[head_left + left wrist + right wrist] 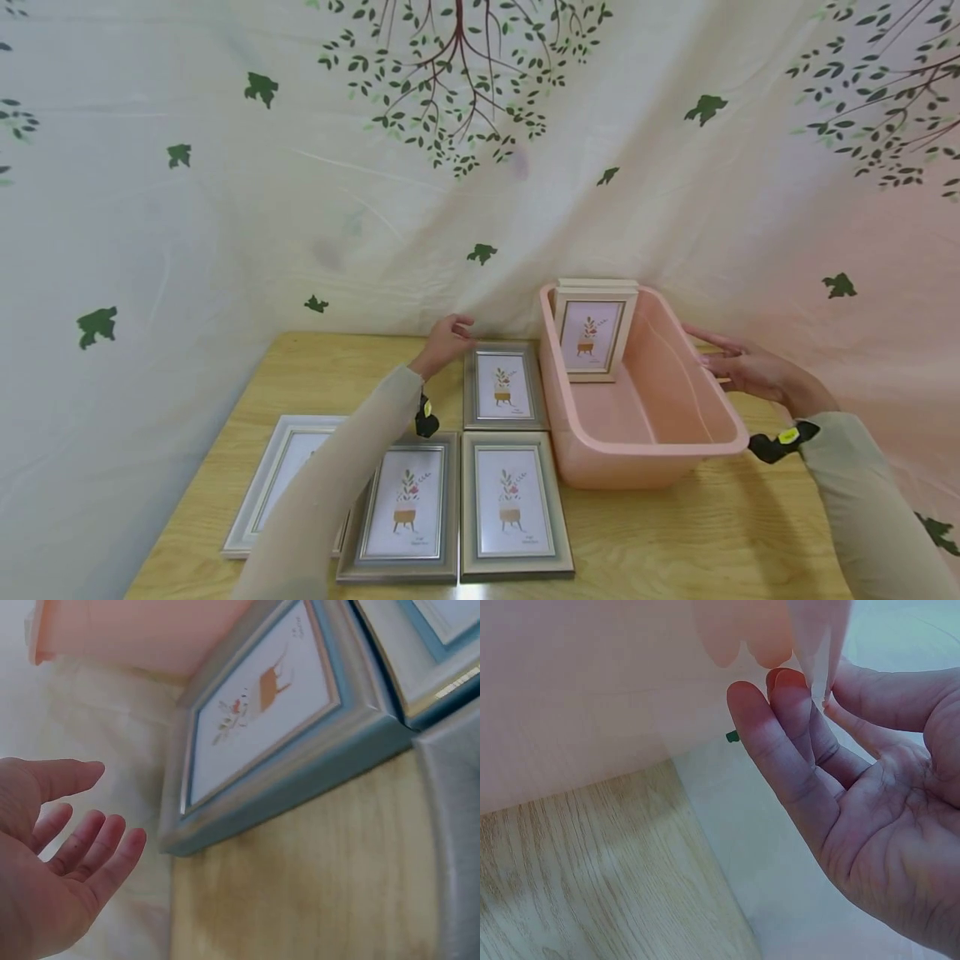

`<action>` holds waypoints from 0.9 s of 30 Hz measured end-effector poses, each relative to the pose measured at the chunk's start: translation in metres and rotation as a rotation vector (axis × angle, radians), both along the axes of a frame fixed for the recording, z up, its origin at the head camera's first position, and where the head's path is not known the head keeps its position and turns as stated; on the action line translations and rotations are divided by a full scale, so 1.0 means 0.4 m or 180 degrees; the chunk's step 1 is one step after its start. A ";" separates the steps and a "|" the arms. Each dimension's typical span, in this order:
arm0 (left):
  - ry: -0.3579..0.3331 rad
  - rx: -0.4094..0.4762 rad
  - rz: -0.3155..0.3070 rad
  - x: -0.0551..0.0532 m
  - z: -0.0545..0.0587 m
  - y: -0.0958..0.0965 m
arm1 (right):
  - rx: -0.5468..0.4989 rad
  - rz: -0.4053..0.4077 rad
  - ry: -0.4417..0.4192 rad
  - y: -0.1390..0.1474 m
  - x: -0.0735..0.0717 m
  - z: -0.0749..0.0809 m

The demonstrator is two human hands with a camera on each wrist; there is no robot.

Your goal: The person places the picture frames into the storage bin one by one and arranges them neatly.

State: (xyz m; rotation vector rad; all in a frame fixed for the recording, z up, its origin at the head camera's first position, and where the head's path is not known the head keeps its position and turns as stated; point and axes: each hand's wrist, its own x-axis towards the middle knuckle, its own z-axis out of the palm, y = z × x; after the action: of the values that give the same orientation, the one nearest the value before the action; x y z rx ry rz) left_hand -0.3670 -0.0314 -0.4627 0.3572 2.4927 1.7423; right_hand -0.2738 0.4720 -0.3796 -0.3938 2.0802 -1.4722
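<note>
Both hands are bare. Head view: our left hand (444, 345) holds nothing, fingers parted and loosely bent, at the table's (660, 542) far edge, beside the left corner of the far frame (504, 387). This frame lies flat, just beside the tub (645, 471). Our right hand (757, 372) lies against the tub's right side. Toward the table's near edge we record a white frame (285, 479), partly hidden by the left sleeve (337, 492), then a middle frame (408, 508) and a right frame (513, 504). At least two upright frames (596, 333) stand at the tub's far end.

Left wrist view: thumb and fingers are wide apart; no contact with the far frame shows. We judge that a sound grip calls for thumb and fingers on the moulding, off the glass, lifting rather than pushing toward the table's edge.

Right wrist view: fingers nearly straight at the outer wall; how firmly they press, we cannot tell. Light, even pressure should steady the tub without jarring its contents.
</note>
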 end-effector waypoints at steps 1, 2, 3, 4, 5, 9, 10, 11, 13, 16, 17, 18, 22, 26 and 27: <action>-0.0029 -0.0024 0.0018 0.001 -0.010 -0.005 | -0.0009 0.0011 0.0007 0.000 0.000 -0.001; -0.0062 -0.0022 0.0034 0.003 -0.020 -0.009 | -0.0021 0.0021 0.0012 0.000 0.000 -0.001; -0.0097 -0.0021 0.0049 0.005 -0.029 -0.014 | -0.0028 0.0029 0.0019 0.000 -0.001 -0.002; -0.0126 -0.0025 0.0065 0.006 -0.038 -0.018 | -0.0036 0.0037 0.0026 0.000 -0.001 -0.003; -0.0145 -0.0012 0.0070 0.007 -0.048 -0.022 | -0.0045 0.0041 0.0028 0.000 -0.002 -0.003; -0.0291 0.0061 0.0060 0.007 -0.084 -0.036 | -0.0095 0.0064 0.0023 0.003 -0.003 -0.006; -0.0345 0.0092 0.0056 0.008 -0.090 -0.039 | -0.0113 0.0066 0.0015 0.004 -0.004 -0.007; -0.0407 0.0115 0.0056 0.009 -0.096 -0.041 | -0.0126 0.0072 0.0009 0.005 -0.004 -0.007; -0.0517 0.0148 0.0051 0.009 -0.107 -0.043 | -0.0149 0.0088 0.0001 0.005 -0.005 -0.008; -0.0638 0.0204 0.0069 0.013 -0.115 -0.043 | -0.0161 0.0113 -0.0015 0.005 -0.005 -0.007; -0.0663 0.0195 0.0071 0.014 -0.118 -0.041 | -0.0162 0.0124 -0.0017 0.005 -0.006 -0.007; -0.0678 0.0185 0.0069 0.016 -0.120 -0.040 | -0.0170 0.0125 -0.0020 0.004 -0.006 -0.007; -0.0739 0.0169 0.0037 0.024 -0.124 -0.032 | -0.0297 0.0173 -0.0050 0.004 -0.007 -0.008; -0.0749 0.0214 -0.0007 0.032 -0.126 -0.026 | -0.0520 0.0258 -0.0115 0.003 -0.007 -0.010; -0.0745 0.0227 0.0007 0.034 -0.125 -0.025 | -0.0561 0.0272 -0.0127 0.002 -0.008 -0.011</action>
State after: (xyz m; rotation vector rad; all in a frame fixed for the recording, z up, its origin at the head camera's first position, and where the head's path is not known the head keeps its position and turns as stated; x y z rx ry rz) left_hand -0.3535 -0.0416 -0.5126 0.1449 2.2743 1.7635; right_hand -0.2768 0.4729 -0.3838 -0.5106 1.8852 -1.6041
